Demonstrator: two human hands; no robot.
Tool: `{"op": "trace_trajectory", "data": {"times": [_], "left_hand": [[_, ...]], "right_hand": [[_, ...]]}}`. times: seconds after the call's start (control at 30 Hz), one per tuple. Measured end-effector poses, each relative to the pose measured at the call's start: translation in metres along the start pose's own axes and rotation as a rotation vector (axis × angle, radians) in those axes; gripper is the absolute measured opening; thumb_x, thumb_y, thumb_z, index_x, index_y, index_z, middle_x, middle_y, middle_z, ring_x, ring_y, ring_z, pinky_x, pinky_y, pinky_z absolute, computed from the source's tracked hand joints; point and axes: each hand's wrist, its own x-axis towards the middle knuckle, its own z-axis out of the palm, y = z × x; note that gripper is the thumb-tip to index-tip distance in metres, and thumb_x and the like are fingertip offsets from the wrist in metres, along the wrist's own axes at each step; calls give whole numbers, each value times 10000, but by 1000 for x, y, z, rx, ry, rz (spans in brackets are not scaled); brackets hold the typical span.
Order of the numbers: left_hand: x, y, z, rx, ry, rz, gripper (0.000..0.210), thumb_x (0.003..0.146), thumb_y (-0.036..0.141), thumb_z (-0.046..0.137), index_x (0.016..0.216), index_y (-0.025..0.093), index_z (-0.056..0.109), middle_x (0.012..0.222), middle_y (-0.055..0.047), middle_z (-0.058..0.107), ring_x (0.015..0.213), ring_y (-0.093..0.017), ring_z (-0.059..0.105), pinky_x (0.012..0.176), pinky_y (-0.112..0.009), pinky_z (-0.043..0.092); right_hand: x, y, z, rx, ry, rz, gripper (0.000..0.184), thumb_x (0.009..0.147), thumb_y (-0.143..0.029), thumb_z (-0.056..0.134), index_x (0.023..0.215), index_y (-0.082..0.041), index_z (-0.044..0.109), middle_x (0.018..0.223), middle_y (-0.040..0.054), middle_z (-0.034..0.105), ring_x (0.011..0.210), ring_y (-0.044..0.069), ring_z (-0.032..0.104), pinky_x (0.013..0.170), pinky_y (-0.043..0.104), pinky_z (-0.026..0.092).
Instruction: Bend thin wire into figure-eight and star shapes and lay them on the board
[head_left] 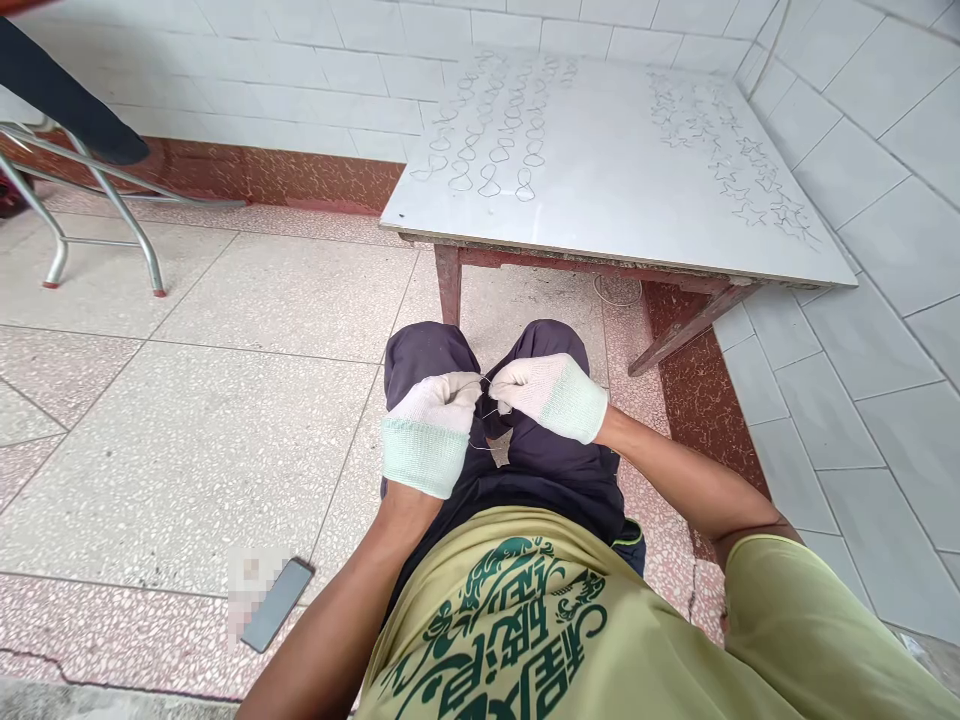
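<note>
In white gloves with pale green cuffs, my hands meet above my lap, fingertips almost touching. A thin wire [480,448] runs between them and loops down in front of my dark trousers. My left hand [436,405] is closed, its thumb and fingers pinching the wire. Opposite it, my right hand [544,392] pinches the same wire close by. The wire's exact shape is hard to make out at this size, and the fingers hide part of it.
Ahead stands a white-topped table [600,190] bearing rows of bent wire loops [525,185] at left and star-shaped wires [750,215] at right. A phone [277,605] lies on the floor at left. A metal-legged stool [105,240] and a person's leg [67,95] are at far left.
</note>
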Motion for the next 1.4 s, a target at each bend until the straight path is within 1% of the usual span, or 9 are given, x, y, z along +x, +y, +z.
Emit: {"op": "trace_trajectory", "data": {"times": [0.1, 0.17, 0.33, 0.57, 0.8, 0.97, 1.17, 1.3, 1.4], "left_hand": [[-4, 0, 1, 33, 35, 4, 287, 956, 383, 659, 1108, 246, 861, 1124, -51, 843, 1075, -275, 759, 1038, -416, 553], [-8, -1, 2, 74, 51, 23, 274, 958, 368, 671, 1118, 258, 865, 1166, -51, 841, 1131, -282, 759, 1081, -425, 546], [-14, -1, 5, 136, 78, 64, 273, 974, 330, 673, 1154, 256, 864, 1219, -62, 837, 1196, -284, 760, 1139, -429, 537], [-23, 3, 6, 143, 108, 96, 244, 977, 324, 677, 1122, 273, 866, 1183, -39, 846, 1167, -282, 773, 1114, -440, 564], [-27, 3, 10, 96, 135, 88, 223, 967, 367, 693, 1083, 277, 861, 1145, -26, 850, 1159, -276, 775, 1094, -412, 574], [-29, 3, 12, 82, 132, 61, 257, 968, 378, 691, 1114, 247, 855, 1168, -44, 848, 1167, -277, 775, 1094, -413, 574], [-34, 2, 14, 71, 127, 52, 226, 963, 357, 700, 1092, 261, 859, 1160, -30, 851, 1167, -273, 777, 1104, -416, 580], [-33, 3, 15, 40, 114, 48, 242, 960, 343, 710, 1115, 238, 863, 1164, -36, 854, 1168, -264, 779, 1115, -403, 580], [-33, 3, 18, 10, 144, 40, 241, 952, 327, 719, 1115, 229, 867, 1146, -34, 858, 1148, -249, 786, 1097, -379, 588]], "right_hand": [[-1, -3, 4, -42, 70, 15, 264, 958, -209, 647, 726, -227, 772, 750, -32, 797, 748, 138, 746, 781, 249, 532], [-3, -6, 6, -48, 107, 26, 267, 961, -206, 642, 724, -223, 765, 739, -28, 790, 733, 138, 739, 756, 248, 525], [-5, -12, 9, -43, 115, -6, 303, 961, -177, 626, 682, -226, 733, 715, -29, 773, 718, 136, 725, 769, 254, 524], [-7, -13, 6, -26, 87, -21, 307, 963, -168, 607, 698, -231, 746, 733, -29, 780, 746, 143, 742, 809, 260, 544], [-7, -16, 5, -1, 82, 1, 291, 956, -158, 604, 713, -225, 748, 705, -34, 770, 713, 133, 734, 785, 248, 544], [-5, -15, 4, -89, 61, -67, 273, 930, -119, 570, 746, -211, 749, 733, -24, 764, 699, 127, 713, 728, 238, 507], [-2, -10, 2, -254, 31, -182, 289, 897, -93, 548, 664, -197, 684, 724, -1, 737, 686, 136, 670, 690, 253, 438], [-2, -10, -2, -225, 5, -193, 287, 900, -80, 530, 681, -190, 679, 721, -5, 736, 681, 124, 666, 689, 236, 431], [0, -8, -3, -219, -22, -179, 287, 909, -86, 534, 673, -187, 661, 708, -13, 731, 670, 117, 660, 677, 227, 423]]}}
